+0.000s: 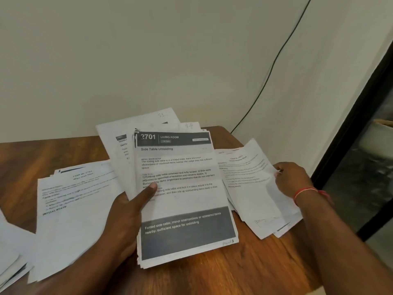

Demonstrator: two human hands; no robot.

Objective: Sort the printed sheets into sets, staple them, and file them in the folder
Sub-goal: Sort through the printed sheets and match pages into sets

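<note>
Wood desk (244, 271) carries all the paper.

Left pile (74, 216) lies flat on your far left, loosely fanned.

Stack (182, 201) is mid-frame, top sheet headed "2701 Living Room". Its long axis runs away from you, with the far end leaning slightly left. It looks lifted off the desk, not lying on it.

Right pile (251, 194) lies flat and skewed, just right of the stack.

Back sheets (138, 130) lie behind the stack, by the wall.

Left grip (125, 222) is closed on the stack's left edge, thumb on top over the text, fingers underneath.

Right grip (291, 179) has fingers curled at the right pile's right edge and looks to be pinching the top sheet. I can't tell how many sheets it has.

Key relation: the stack is directly left of your right grip, with the right pile between them. The stack's free right edge faces that hand.

My read is you're mid-sort. To peel the next sheet, let go of the right pile and reach left across it to that edge.

No stapler or folder in view.
</note>
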